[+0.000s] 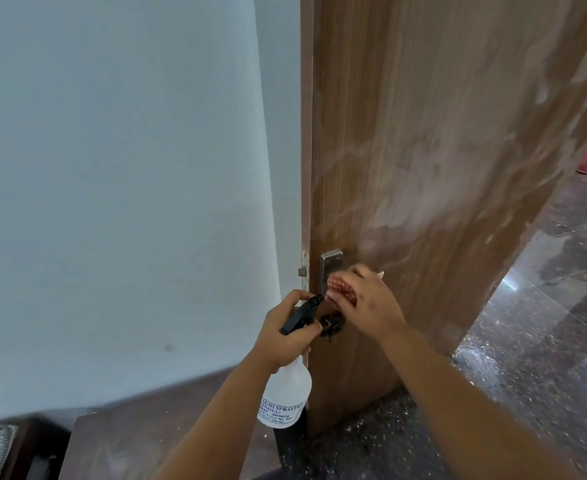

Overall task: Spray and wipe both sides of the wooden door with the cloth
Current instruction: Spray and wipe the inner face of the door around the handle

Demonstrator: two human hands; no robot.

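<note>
The wooden door (441, 150) stands ajar, its brown face streaked with pale wet smears. My right hand (371, 303) presses a red-and-white checked cloth (342, 291) against the door at the metal handle plate (332, 268); the lever itself is mostly hidden under the cloth and hand. My left hand (287, 337) grips the neck of a white spray bottle (285, 393) with a black trigger head (302, 313), held just left of the door's edge, nozzle pointing toward the handle. A dark key bunch (332, 325) hangs below the handle.
A pale blue-white wall (129, 185) fills the left. The latch plate (304, 268) shows on the door's edge. Dark speckled glossy floor (544, 306) lies to the right and beyond the door. A dark brown surface (139, 441) sits at the lower left.
</note>
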